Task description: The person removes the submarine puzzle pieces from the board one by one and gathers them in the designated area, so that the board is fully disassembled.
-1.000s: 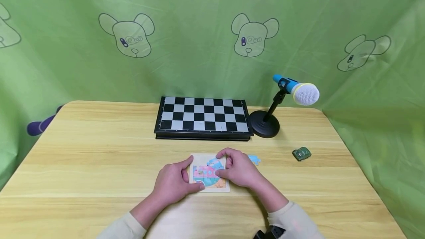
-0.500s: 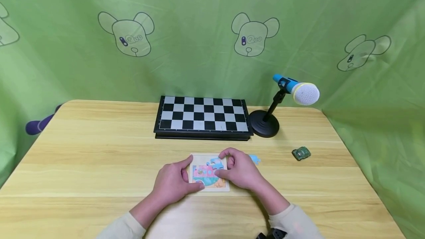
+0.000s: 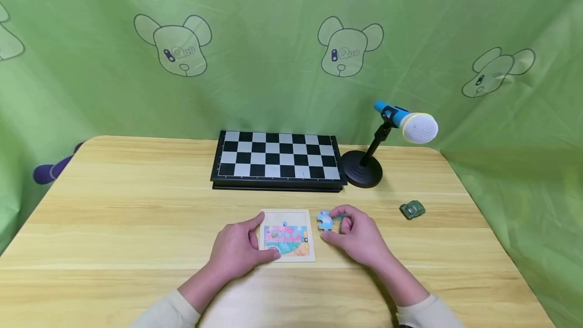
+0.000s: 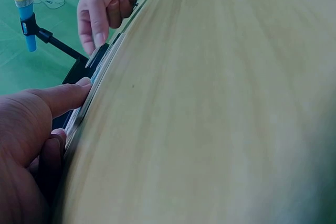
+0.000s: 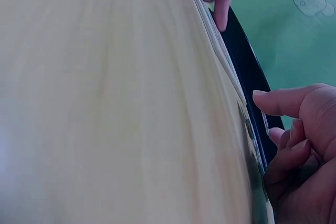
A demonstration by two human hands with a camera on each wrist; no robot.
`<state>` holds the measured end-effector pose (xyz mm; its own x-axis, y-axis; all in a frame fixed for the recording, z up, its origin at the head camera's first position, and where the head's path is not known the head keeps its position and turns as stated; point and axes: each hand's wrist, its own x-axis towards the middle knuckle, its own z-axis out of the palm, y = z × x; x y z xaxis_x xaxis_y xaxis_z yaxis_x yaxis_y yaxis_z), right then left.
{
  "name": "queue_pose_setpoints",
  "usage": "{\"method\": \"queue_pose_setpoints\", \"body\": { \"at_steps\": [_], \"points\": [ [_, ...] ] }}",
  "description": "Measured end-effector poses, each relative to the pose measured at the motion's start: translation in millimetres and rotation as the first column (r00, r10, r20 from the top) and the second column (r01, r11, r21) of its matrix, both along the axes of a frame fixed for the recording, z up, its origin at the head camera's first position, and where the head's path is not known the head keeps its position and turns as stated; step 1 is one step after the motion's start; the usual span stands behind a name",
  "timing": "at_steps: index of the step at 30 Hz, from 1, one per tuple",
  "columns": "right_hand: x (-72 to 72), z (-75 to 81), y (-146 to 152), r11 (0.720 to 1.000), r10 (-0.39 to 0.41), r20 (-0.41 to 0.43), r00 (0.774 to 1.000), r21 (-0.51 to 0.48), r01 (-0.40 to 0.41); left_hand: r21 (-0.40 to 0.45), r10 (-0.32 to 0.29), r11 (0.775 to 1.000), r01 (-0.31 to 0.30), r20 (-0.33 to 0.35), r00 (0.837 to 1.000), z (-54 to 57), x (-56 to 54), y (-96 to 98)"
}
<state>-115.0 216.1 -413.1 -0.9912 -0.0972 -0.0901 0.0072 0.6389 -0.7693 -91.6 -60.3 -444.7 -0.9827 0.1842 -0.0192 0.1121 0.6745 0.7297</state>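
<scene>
Puzzle piece (image 3: 325,220) sits pinched between right hand (image 3: 357,237) thumb and fingers (image 3: 340,211), just beside the puzzle board (image 3: 309,256).

Seen low along the wooden table (image 4: 220,108), the left hand (image 4: 26,145) rests its thumb on the puzzle board's (image 4: 79,116) edge; beyond, the right hand (image 4: 107,3) pinches a puzzle piece (image 4: 97,55) near a blue microphone (image 4: 25,9)

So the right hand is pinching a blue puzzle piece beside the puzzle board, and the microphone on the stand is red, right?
Not quite: the microphone on the black stand is blue with a white head, as the head view shows. The right hand does pinch a blue jigsaw puzzle piece beside the square wooden puzzle board.
</scene>
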Motion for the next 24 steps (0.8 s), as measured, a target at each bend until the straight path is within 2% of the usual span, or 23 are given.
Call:
{"method": "queue_pose_setpoints", "body": {
  "at_steps": [7, 17, 24],
  "points": [
    [4.2, 4.4, 26, 0.999, -0.041, -0.022, 0.999, 0.033, 0.042, 0.01, -0.005, 1.0, 0.005, -0.013, 1.0, -0.1, 0.2, 0.2],
    [2.4, 3.8, 59, 0.992, -0.062, -0.068, 0.996, 0.11, 0.07, 0.009, -0.006, 1.0, 0.006, -0.007, 1.0, -0.2, 0.5, 0.1],
    [-3.1, -0.2, 75, 0.985, -0.076, -0.048, 0.996, 0.15, 0.082, 0.015, 0.002, 1.0, -0.003, 0.017, 1.0, 0.9, 0.9, 0.2]
  ]
}}
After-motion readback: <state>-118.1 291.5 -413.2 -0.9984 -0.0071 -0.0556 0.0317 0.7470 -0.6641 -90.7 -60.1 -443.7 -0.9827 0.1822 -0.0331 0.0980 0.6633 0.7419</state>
